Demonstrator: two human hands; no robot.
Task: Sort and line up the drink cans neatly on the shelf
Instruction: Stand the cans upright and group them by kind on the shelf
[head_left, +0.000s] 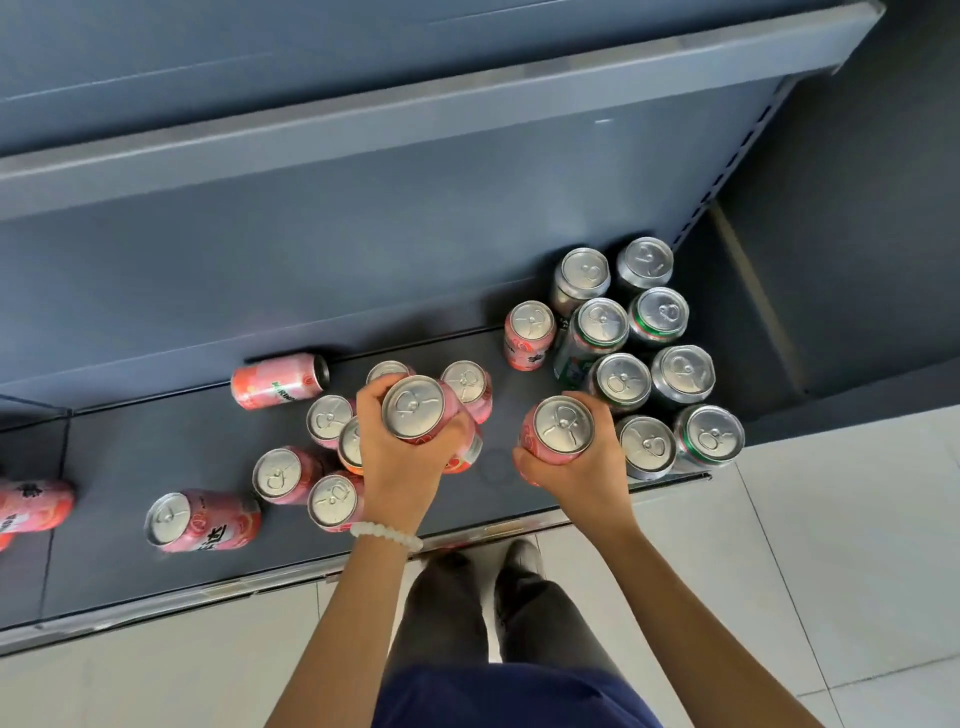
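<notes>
My left hand (400, 452) grips a pink can (415, 408) held above a loose cluster of upright pink cans (330, 418) on the dark bottom shelf (130, 452). In my right hand (582, 467) is another pink can (561, 426), just left of two neat rows of green and silver cans (660, 312) at the shelf's right end. One upright pink can (530, 335) stands beside those rows. A pink can (278, 380) lies on its side at the back. Two more pink cans (202, 519) lie tipped at the front left.
The upper shelf (363, 119) overhangs the back of the bottom shelf. The shelf's metal front edge (208, 587) runs across near my feet (519, 561) on the pale tiled floor (805, 545). A dark side panel (831, 234) closes the shelf on the right.
</notes>
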